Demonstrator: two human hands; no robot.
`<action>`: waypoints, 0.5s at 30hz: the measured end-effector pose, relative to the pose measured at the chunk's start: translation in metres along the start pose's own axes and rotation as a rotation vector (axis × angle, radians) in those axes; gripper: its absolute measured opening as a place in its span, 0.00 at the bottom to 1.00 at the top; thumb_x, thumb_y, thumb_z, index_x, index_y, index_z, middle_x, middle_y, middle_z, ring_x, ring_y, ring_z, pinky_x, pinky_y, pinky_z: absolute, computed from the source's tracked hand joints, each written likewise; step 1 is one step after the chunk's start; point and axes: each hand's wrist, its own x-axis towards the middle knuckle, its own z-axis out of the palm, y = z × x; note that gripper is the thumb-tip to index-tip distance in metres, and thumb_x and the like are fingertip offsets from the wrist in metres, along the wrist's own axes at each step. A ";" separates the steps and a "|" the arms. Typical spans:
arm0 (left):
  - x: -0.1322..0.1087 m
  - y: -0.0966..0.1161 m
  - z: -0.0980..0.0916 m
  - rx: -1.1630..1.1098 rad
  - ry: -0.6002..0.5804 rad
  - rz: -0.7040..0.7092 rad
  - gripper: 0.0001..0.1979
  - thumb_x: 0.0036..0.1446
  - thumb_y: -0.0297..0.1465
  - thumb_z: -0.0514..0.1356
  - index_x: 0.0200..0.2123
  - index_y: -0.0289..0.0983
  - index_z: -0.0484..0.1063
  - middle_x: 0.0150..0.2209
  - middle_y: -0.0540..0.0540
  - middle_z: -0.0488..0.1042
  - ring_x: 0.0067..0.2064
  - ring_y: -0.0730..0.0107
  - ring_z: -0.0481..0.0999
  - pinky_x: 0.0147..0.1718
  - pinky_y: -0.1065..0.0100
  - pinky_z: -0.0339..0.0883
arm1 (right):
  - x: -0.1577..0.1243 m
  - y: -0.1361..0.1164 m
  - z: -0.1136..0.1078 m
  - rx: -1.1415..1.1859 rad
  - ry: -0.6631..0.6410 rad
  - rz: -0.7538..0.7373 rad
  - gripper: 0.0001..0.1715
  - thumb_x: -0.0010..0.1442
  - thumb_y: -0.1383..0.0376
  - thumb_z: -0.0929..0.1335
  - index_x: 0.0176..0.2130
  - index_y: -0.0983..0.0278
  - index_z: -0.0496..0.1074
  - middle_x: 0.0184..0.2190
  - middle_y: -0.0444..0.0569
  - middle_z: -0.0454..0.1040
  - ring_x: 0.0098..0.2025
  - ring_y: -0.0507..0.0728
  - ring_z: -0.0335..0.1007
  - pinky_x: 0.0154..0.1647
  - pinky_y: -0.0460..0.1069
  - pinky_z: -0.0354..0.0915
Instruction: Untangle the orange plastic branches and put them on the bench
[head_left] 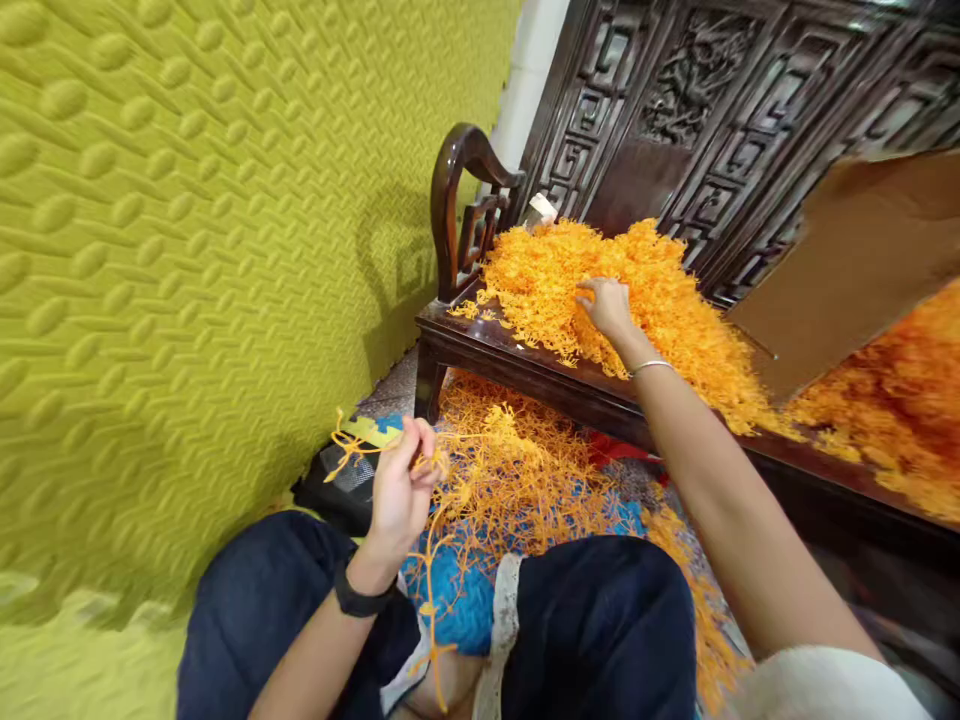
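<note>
My left hand (401, 480) is closed around a few thin orange plastic strands (352, 445), held above my lap. A black band sits on that wrist. My right hand (609, 308) reaches forward into a big heap of small orange plastic pieces (637, 290) piled on a dark carved wooden bench (510, 355). Its fingers curl down into the heap, and what they grip is hidden. A silver bangle is on that wrist. More loose orange strands (517, 470) lie on the floor between my knees and the bench.
A yellow-green textured wall (187, 250) fills the left side. A brown cardboard flap (855, 260) leans over the bench at right, with another orange pile (892, 400) beneath it. A blue woven sack (457, 600) and a black bag (341, 490) lie by my dark-trousered legs.
</note>
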 end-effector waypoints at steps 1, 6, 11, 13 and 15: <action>0.001 -0.001 0.001 0.015 -0.019 -0.004 0.21 0.53 0.42 0.61 0.19 0.33 0.63 0.15 0.58 0.53 0.15 0.87 0.46 0.14 0.82 0.44 | 0.001 0.000 -0.001 -0.015 0.049 -0.019 0.17 0.55 0.71 0.60 0.39 0.70 0.74 0.42 0.62 0.72 0.46 0.65 0.61 0.48 0.58 0.55; 0.002 -0.004 0.002 0.156 -0.061 -0.013 0.20 0.55 0.44 0.58 0.24 0.33 0.70 0.13 0.57 0.53 0.14 0.86 0.47 0.14 0.79 0.40 | 0.001 -0.007 -0.005 0.009 0.104 -0.023 0.14 0.52 0.72 0.62 0.38 0.68 0.73 0.33 0.58 0.72 0.43 0.65 0.61 0.45 0.57 0.57; 0.001 0.001 0.002 0.294 -0.040 0.052 0.21 0.56 0.47 0.56 0.31 0.33 0.75 0.14 0.54 0.61 0.14 0.84 0.51 0.16 0.75 0.44 | -0.007 -0.029 -0.015 -0.022 0.089 -0.056 0.13 0.52 0.69 0.64 0.39 0.68 0.72 0.36 0.59 0.71 0.43 0.66 0.62 0.44 0.57 0.56; 0.001 0.002 0.002 0.310 -0.056 0.055 0.22 0.57 0.47 0.54 0.35 0.33 0.75 0.14 0.53 0.63 0.16 0.82 0.56 0.18 0.74 0.46 | -0.009 -0.040 -0.019 -0.054 0.125 -0.133 0.11 0.54 0.69 0.62 0.36 0.68 0.72 0.36 0.61 0.71 0.43 0.66 0.62 0.44 0.57 0.56; 0.001 0.001 0.003 0.323 -0.072 0.052 0.23 0.58 0.46 0.53 0.38 0.32 0.75 0.16 0.51 0.66 0.16 0.80 0.58 0.18 0.73 0.44 | -0.009 -0.048 -0.020 -0.055 0.108 -0.159 0.12 0.55 0.71 0.60 0.34 0.68 0.72 0.33 0.60 0.72 0.40 0.64 0.64 0.42 0.56 0.57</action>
